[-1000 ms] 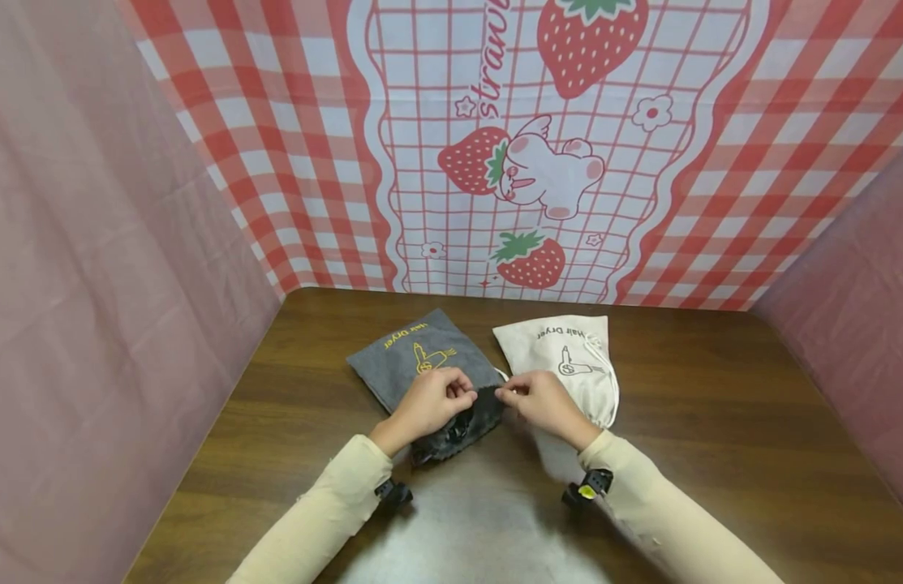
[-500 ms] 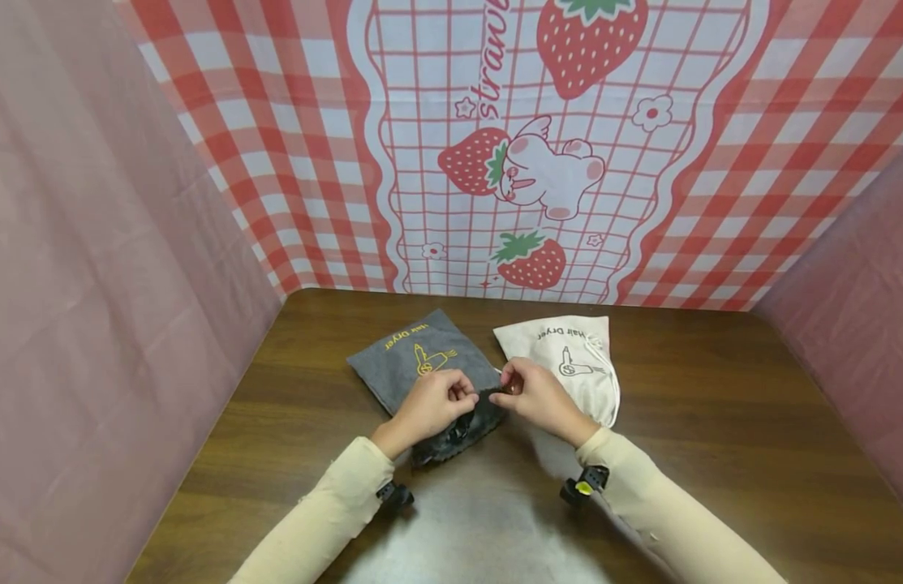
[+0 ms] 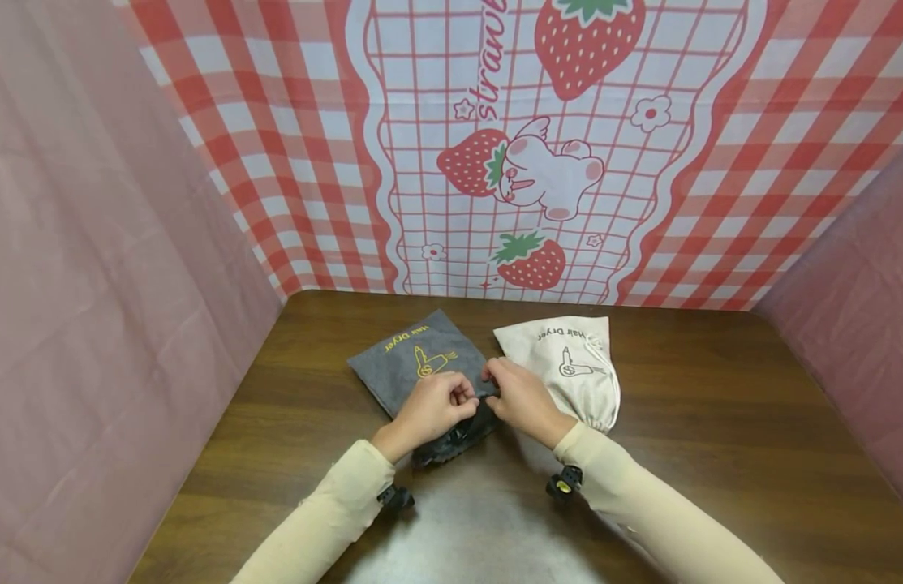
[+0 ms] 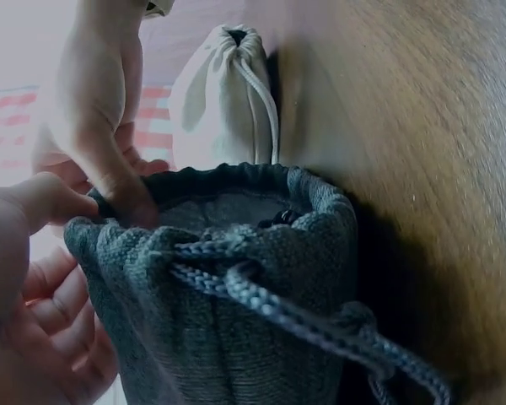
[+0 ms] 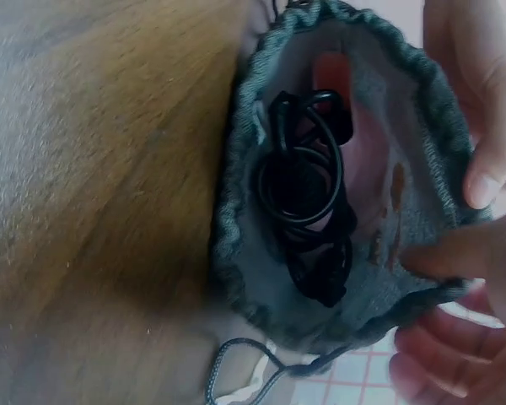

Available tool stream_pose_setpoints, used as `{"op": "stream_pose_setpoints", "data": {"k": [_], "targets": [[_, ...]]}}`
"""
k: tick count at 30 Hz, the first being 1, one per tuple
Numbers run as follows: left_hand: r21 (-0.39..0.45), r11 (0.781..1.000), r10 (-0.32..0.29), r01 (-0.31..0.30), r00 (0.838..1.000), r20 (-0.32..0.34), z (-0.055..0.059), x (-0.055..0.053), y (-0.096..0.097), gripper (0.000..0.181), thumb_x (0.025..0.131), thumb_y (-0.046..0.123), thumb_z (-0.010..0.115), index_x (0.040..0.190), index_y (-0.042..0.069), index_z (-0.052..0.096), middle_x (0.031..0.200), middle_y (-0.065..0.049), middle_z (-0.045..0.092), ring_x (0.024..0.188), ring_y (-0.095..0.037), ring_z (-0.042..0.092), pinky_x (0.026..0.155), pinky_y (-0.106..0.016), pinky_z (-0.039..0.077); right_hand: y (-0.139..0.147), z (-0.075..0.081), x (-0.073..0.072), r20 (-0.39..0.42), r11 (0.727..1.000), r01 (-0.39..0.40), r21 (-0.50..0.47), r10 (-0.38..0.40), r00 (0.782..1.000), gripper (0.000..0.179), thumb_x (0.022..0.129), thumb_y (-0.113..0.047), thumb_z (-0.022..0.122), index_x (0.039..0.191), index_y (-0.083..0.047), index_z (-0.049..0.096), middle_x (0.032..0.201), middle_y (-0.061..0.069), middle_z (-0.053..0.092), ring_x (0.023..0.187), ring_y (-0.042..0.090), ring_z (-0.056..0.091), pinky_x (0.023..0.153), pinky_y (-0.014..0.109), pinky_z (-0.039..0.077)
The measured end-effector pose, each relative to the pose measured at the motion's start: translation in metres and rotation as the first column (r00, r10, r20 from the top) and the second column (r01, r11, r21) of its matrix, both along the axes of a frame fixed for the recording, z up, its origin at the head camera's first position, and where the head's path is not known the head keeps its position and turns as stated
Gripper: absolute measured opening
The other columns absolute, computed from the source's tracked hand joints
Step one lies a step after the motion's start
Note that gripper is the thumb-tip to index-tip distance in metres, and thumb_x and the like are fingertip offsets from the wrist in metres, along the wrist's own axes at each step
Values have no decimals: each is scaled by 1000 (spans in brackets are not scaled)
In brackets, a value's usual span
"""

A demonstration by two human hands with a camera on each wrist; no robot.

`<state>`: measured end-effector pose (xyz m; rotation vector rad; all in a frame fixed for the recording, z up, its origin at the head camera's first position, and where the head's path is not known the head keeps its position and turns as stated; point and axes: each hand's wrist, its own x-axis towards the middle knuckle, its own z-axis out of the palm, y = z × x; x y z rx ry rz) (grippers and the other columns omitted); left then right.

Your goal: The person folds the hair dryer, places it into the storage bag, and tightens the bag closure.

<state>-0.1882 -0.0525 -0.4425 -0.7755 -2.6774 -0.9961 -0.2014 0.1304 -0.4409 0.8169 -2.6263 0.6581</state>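
Note:
A dark grey drawstring bag (image 3: 422, 354) printed "Hair Dryer" lies on the table, its gathered mouth facing the person. My left hand (image 3: 432, 408) pinches the upper rim, seen from the side in the left wrist view. Close beside it, my right hand (image 3: 526, 399) holds the same rim, thumb inside the mouth and fingers outside. In the right wrist view the mouth gapes, showing a coiled black cord (image 5: 302, 190) and a smooth pink object (image 5: 369, 156), most of it hidden. A grey drawcord (image 4: 295, 316) hangs from the rim.
A cream drawstring bag (image 3: 561, 357) with the same print lies right of the grey one, its neck drawn together. Behind the wooden table (image 3: 699, 422) hangs a red checked strawberry cloth (image 3: 495, 162). Pink curtains (image 3: 115, 292) flank both sides.
My right hand has shifted left along the bag's rim, towards my left hand, after its fingers lifted and regripped. The left hand stays nearly still. Both bags remain in place.

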Motion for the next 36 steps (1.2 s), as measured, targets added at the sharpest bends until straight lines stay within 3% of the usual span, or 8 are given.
{"op": "stream_pose_setpoints", "data": {"k": [4,9,19,24,30,32,36], "targets": [[-88,994,61,-67,996,-68,3,4,-2,8,78,17,73,77,15,65,70,6,61,62,-5,54,59,-20,43,0,0,-1,-57,999,-8,-33,6,998,32,66,3,76,90,-9,59,82,3,58,71,16,56,64,33,48],[-168,972,136,-163,977,-165,4,10,-7,14,74,18,75,79,17,62,70,7,57,62,-9,53,56,-26,42,2,2,-2,-83,999,-7,-54,3,997,31,68,2,77,92,-9,60,85,5,60,73,19,59,66,34,50],[-142,952,242,-271,951,-192,6,27,-22,26,66,13,80,78,17,57,75,4,59,69,-21,63,58,-38,49,8,1,-4,-137,992,100,-75,-110,985,24,71,-2,71,94,-2,70,81,7,58,69,22,55,62,37,48],[-135,949,263,-285,952,-155,5,34,-31,27,65,7,78,80,15,58,77,1,59,73,-22,62,63,-39,50,7,-3,-5,-151,989,140,-56,-147,978,20,75,-4,67,94,1,71,82,11,64,74,29,60,67,43,51],[-165,949,267,-270,963,-42,3,40,-41,23,67,6,74,83,13,59,76,1,57,73,-20,58,66,-37,49,3,-7,-5,-33,981,189,-31,-190,981,24,82,-5,60,103,0,69,94,17,73,86,34,68,76,48,53],[-191,940,287,-283,958,-6,3,42,-44,17,69,8,73,82,13,62,76,1,59,74,-21,60,67,-38,50,4,-7,-5,9,979,201,-27,-201,980,27,83,-5,58,107,-1,68,95,18,73,86,35,69,76,49,53],[-281,899,361,-336,931,44,4,44,-53,6,73,15,71,74,14,65,74,0,61,72,-26,63,61,-40,51,5,-8,-4,77,976,216,-19,-214,974,28,83,-4,56,109,-4,67,93,17,73,81,35,69,70,49,53]]}}
